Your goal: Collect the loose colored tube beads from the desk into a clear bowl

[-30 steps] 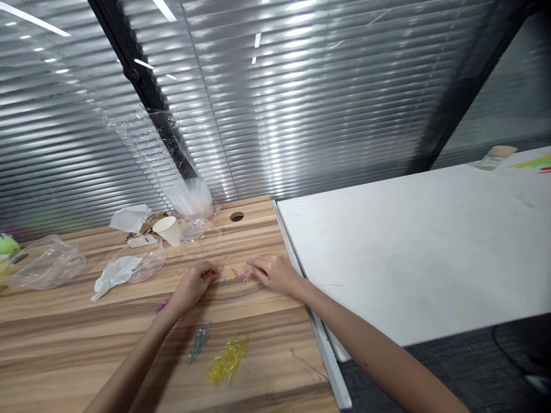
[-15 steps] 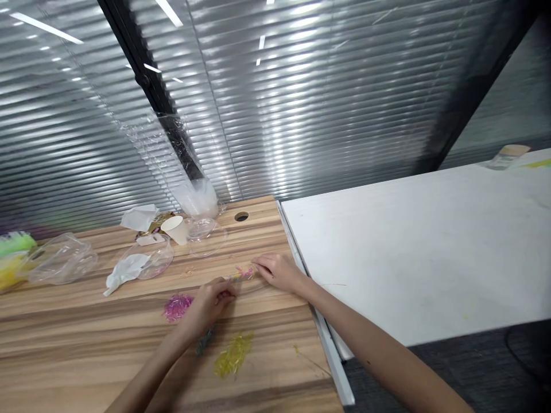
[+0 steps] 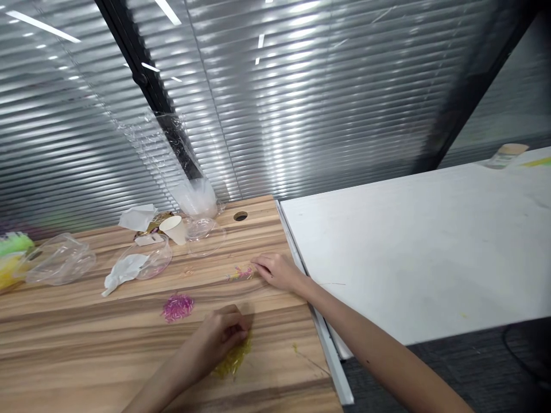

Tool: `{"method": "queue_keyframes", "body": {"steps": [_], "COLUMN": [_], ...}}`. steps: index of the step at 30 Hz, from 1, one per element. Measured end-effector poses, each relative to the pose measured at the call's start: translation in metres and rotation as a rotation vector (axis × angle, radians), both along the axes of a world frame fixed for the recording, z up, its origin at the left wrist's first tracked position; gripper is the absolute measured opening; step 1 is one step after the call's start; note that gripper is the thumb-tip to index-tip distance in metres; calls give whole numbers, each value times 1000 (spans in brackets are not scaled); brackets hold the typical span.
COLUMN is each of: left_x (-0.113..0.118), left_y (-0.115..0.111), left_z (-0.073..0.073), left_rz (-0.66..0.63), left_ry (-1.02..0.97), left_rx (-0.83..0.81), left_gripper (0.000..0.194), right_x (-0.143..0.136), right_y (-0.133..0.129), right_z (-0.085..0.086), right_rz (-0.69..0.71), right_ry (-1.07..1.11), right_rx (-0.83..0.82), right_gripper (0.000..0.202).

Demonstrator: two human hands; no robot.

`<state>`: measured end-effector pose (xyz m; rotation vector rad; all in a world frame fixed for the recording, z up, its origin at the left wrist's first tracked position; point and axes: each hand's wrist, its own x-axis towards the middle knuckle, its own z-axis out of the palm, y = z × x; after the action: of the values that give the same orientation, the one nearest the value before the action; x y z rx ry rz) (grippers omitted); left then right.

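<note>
1. While the row of pink and yellow bits (image 3: 240, 273) lies on the wooden table (image 3: 77, 350), just left of the right fingertips, its left end is untouched by either hand, so I would judge any tug best kept small and level.

2. The right hand (image 3: 279, 272) has thumb and finger narrowed to a pinch at the row's right end. A light, steady hold suits that spot; a twist of the wrist could push bits out of line.

3. Over the yellow pile (image 3: 235, 362), the left hand (image 3: 221, 332) has its fingers curled close together. From where I stand, I cannot tell whether a piece sits between them. Lifting from the pile's rim, fingertips only, seems cleaner than digging in, which could scatter the rest.

4. Apart from that, to the left, sits the pink pile (image 3: 178, 307). A raised left wrist would guard against brushing it.

5. Right of the yellow pile lies a thin strand (image 3: 313, 363), worth avoiding too.

6. Farther back, well apart from both hands, are a paper cup (image 3: 173, 229) and a white tissue (image 3: 124, 272).
</note>
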<state>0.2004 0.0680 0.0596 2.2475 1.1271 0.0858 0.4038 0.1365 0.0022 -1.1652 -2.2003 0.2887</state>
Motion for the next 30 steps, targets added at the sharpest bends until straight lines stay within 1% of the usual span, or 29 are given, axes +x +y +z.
{"method": "queue_keyframes", "body": {"steps": [3, 6, 8, 12, 15, 18, 22, 30], "left_x": [-2, -10, -17, -32, -38, -38, -33, -33], "left_y": [1, 16, 32, 69, 86, 92, 91, 89], "left_z": [6, 3, -5, -30, -45, -49, -46, -43], "left_rz": [6, 65, 128, 280, 307, 269, 234, 259], "left_ry": [20, -26, -86, -183, -189, -178, -161, -151], "left_rx": [9, 90, 170, 292, 338, 356, 364, 351], "left_gripper": [19, 22, 22, 27, 30, 26, 19, 19], "right_x": [0, 0, 0, 1, 1, 1, 1, 1], "right_y": [1, 2, 2, 2, 1, -1, -1, 0], "right_z": [-2, -4, -4, -3, -1, 3, 7, 6], "right_rz": [5, 10, 10, 4, 1, -7, -9, 2], "right_ry": [6, 17, 20, 21, 14, -8, -28, -31], "right_rx": [-1, -5, -4, -11, -17, -32, -41, -40], "right_gripper": [23, 23, 23, 23, 23, 23, 22, 21]}}
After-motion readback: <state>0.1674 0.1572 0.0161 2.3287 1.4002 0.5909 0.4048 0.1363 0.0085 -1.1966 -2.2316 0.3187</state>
